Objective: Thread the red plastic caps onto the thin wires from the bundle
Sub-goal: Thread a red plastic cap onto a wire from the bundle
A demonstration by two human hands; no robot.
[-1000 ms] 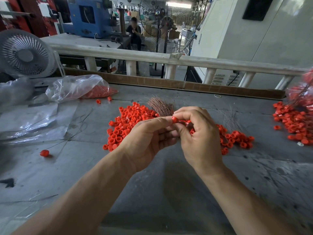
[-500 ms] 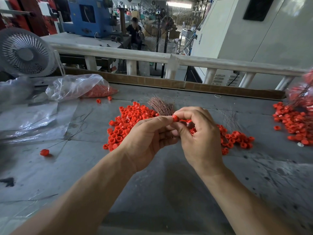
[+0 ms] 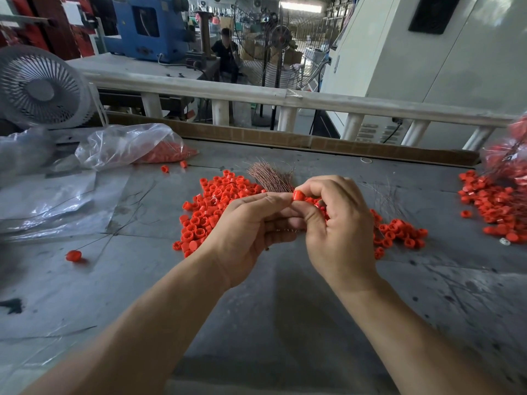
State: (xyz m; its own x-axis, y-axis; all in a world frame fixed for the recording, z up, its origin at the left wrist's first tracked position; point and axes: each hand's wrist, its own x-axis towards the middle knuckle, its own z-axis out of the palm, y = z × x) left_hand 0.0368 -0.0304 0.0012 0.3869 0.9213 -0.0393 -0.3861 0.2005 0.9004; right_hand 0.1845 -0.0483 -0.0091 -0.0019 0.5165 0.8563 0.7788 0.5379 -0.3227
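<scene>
Hands unmoved; right hand [image 3: 339,223] pinches cap [image 3: 298,195], wire hidden.

The grey, scuffed counter [image 3: 256,323] carries a heap of red caps [image 3: 216,206] near its middle, with more red caps [image 3: 399,235] just to the right of it. Another pile of caps [image 3: 490,206] lies at the right edge. Toward the far left corner rest a clear bag of caps [image 3: 134,146] and flat plastic sheets [image 3: 51,201]. A single cap on a wire [image 3: 74,255] lies near the left edge. Loose thin wires [image 3: 385,195] are scattered right of the middle.
</scene>
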